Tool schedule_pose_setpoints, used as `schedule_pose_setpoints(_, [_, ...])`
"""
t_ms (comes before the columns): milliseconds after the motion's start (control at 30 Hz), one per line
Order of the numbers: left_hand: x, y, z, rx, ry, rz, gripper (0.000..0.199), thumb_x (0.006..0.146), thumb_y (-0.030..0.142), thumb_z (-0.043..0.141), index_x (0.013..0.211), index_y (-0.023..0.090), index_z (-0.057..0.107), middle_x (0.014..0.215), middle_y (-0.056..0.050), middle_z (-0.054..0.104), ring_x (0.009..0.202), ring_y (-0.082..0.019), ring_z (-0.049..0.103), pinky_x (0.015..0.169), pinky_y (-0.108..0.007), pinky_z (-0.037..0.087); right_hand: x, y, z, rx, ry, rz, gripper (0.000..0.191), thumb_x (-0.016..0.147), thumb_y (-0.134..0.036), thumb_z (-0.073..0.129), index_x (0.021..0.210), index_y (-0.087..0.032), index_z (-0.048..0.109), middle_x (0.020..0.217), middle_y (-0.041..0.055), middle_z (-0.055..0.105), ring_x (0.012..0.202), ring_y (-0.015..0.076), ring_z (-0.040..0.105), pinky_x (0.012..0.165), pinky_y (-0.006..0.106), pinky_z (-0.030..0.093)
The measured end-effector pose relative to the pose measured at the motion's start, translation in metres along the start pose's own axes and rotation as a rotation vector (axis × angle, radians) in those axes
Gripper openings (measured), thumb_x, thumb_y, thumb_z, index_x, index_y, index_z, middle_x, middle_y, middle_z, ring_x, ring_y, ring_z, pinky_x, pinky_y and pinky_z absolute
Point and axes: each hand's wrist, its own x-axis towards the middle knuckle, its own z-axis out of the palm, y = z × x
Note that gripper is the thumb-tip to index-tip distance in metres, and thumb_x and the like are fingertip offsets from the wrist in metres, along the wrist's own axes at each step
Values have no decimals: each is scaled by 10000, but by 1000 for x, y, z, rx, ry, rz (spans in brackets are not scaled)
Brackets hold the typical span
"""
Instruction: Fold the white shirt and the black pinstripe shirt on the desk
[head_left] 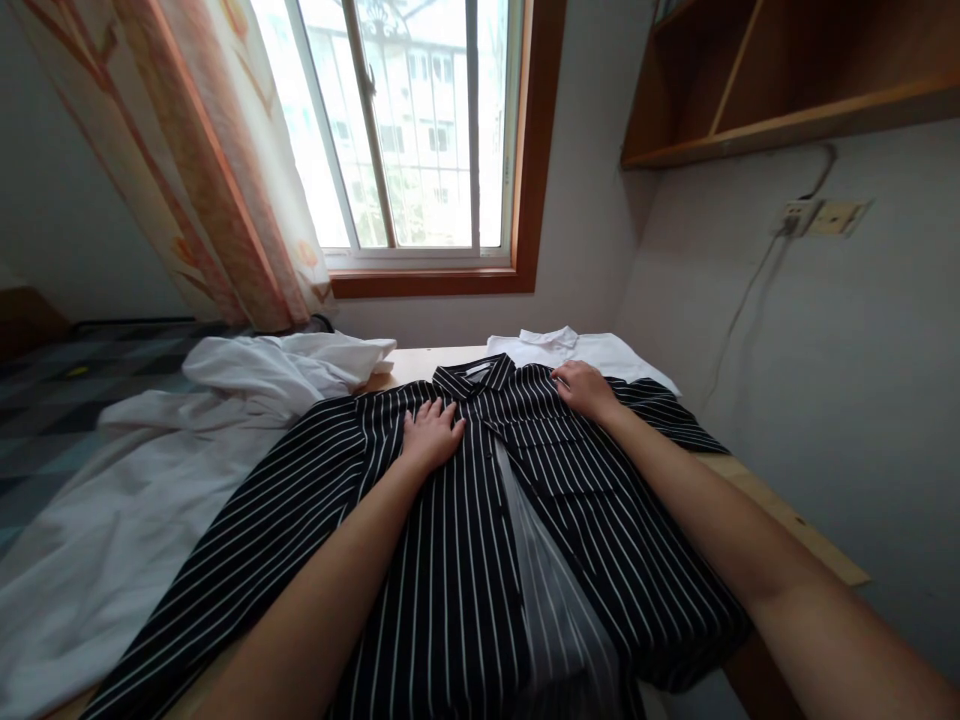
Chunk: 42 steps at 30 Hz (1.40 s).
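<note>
A black shirt with white stripes [450, 540] lies spread face up, its collar at the far end and its front parted below the chest. My left hand [433, 434] rests flat on the chest just below the collar, fingers spread. Near the shoulder on the other side, my right hand [583, 388] touches the cloth with its fingers bent; whether they pinch any fabric cannot be made out. One sleeve runs down toward the lower left, and the other reaches out to the right behind my right forearm.
The shirt lies on a pale wooden table [787, 525]. A folded white shirt [592, 352] is at the back right. Crumpled white cloth [187, 480] covers the left, beside a checked bed [45, 420]. Behind are a window [420, 140], a curtain [187, 150] and a wall socket [795, 217] with a cord.
</note>
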Motion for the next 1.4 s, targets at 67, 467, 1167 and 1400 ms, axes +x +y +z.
schedule_pose_setpoints(67, [-2,2,-1,-6,-10,-11,595,978,505,248,1499,256,395,1607,-95,290,1489,-311,216,1155,-645,162,2,-22,7,33,-63,-82,352,937,-239,455,1213,-187,666,1258,86,649,1170,217,554,1055,339,363])
schedule_pose_setpoints(467, [-6,5,-3,-47,-51,-72,666,947,606,222,1522,295,352,1627,-75,230,1496,-381,143,1091,-779,83,-15,-45,37,53,-302,151,651,960,-663,289,1510,-322,359,1595,102,308,1450,362,256,1092,682,212])
schedule_pose_setpoints(1167, [-10,6,-3,-7,-22,-39,635,967,564,232,1505,264,384,1611,-85,283,1492,-356,180,1129,-710,128,53,-62,57,-9,-257,199,527,980,-397,289,1422,-214,510,1493,62,482,1322,326,381,1044,481,319])
schedule_pose_setpoints(1400, [-7,6,-3,-22,-47,-41,649,961,576,226,1519,272,359,1622,-77,252,1495,-364,162,1122,-728,106,49,-73,49,5,-285,244,535,989,-448,305,1426,-216,510,1523,103,429,1349,341,354,1066,493,284])
